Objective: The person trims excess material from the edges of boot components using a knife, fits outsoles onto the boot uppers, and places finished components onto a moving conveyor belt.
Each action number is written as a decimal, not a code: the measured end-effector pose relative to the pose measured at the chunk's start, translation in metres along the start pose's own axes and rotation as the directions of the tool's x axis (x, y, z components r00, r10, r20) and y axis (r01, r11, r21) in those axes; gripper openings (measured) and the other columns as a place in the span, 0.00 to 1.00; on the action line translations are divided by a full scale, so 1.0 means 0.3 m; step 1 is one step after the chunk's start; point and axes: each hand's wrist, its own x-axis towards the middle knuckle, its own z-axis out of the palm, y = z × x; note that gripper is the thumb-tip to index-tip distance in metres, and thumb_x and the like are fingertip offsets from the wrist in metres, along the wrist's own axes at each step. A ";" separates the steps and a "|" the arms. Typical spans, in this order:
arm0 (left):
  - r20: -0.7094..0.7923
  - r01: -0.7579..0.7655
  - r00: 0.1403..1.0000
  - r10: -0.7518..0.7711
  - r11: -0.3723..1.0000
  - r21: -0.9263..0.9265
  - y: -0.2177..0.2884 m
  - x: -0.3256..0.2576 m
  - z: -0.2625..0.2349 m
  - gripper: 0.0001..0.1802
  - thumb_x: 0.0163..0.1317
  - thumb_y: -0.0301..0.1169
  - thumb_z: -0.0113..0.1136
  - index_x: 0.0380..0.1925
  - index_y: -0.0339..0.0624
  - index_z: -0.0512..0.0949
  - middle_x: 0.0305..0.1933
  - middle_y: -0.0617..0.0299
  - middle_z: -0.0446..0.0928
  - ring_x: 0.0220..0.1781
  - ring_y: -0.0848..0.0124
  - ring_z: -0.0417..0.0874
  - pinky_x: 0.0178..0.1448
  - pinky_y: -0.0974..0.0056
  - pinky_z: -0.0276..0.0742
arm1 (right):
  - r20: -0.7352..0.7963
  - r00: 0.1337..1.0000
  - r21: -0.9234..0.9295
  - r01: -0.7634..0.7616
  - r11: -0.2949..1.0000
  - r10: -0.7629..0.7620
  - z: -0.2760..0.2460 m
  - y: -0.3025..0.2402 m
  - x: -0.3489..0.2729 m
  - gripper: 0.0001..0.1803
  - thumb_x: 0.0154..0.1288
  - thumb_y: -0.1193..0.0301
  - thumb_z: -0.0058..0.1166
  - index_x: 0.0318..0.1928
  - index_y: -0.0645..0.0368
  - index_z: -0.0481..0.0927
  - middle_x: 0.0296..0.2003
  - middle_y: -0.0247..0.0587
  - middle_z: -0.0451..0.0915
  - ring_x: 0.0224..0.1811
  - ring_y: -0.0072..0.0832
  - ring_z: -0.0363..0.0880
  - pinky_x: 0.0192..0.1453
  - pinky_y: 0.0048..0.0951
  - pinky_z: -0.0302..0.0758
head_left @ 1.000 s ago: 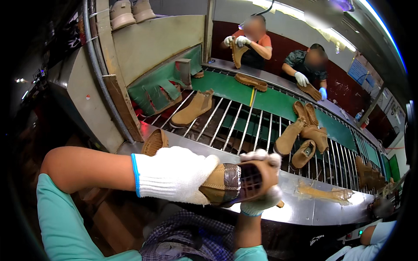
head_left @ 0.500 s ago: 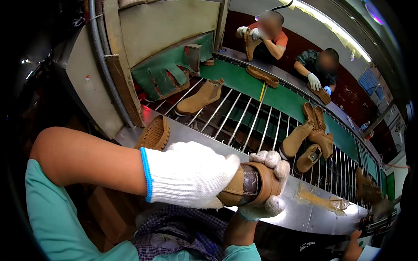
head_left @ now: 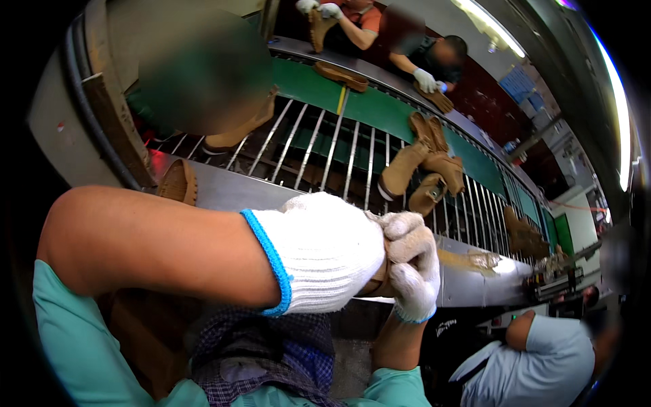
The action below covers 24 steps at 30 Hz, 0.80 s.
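Both my hands, in white knit gloves, are closed on a tan shoe (head_left: pixel 377 287) held in front of my body. My left hand (head_left: pixel 329 251) covers most of it, back of the glove upward, its fingers hidden behind. My right hand (head_left: pixel 413 261) grips the other end, with fingers curled over it. Only a small brown part of the shoe shows between the gloves, so its sole and opening are hidden. Left of my hands, a loose tan sole (head_left: pixel 178 183) stands tilted by the metal ledge (head_left: pixel 227 186).
Beyond the ledge runs a rack of metal bars (head_left: pixel 313 146) with a tan boot (head_left: pixel 400 169) and several others on it. A sole (head_left: pixel 341 75) rests on the green belt (head_left: pixel 295 81). Two gloved co-workers handle footwear across the line; another person's pale sleeve (head_left: pixel 542 366) is at lower right.
The view has swung right, shifting the rack leftward. My gloves have come together over the shoe, hiding the opening and dark patch that showed before. The person at lower right shows more.
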 end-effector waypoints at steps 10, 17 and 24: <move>-0.779 -0.431 0.572 0.255 0.902 -0.020 -0.043 -0.113 0.302 0.50 0.47 0.47 0.88 0.65 0.37 0.72 0.50 0.48 0.87 0.45 0.52 0.92 0.53 0.51 0.90 | -0.243 0.924 0.108 -0.278 0.955 0.296 0.057 -0.088 -0.201 0.44 0.59 0.60 0.74 0.71 0.65 0.70 0.71 0.54 0.71 0.72 0.45 0.73 0.81 0.49 0.69; -0.779 -0.518 0.595 0.197 0.835 -0.184 0.010 -0.175 0.439 0.44 0.46 0.40 0.86 0.61 0.33 0.78 0.53 0.44 0.85 0.54 0.50 0.91 0.56 0.53 0.90 | -0.306 0.920 0.124 -0.217 0.968 0.246 0.184 -0.116 -0.391 0.41 0.51 0.65 0.78 0.64 0.58 0.72 0.70 0.51 0.72 0.81 0.51 0.62 0.85 0.56 0.62; -0.819 -0.567 0.497 0.287 0.822 -0.056 0.085 -0.164 0.495 0.21 0.48 0.30 0.74 0.44 0.32 0.87 0.52 0.42 0.86 0.51 0.49 0.92 0.53 0.49 0.91 | -0.469 0.838 0.142 -0.241 0.960 0.279 0.252 -0.154 -0.497 0.21 0.58 0.73 0.70 0.47 0.51 0.72 0.60 0.42 0.75 0.81 0.51 0.62 0.85 0.59 0.61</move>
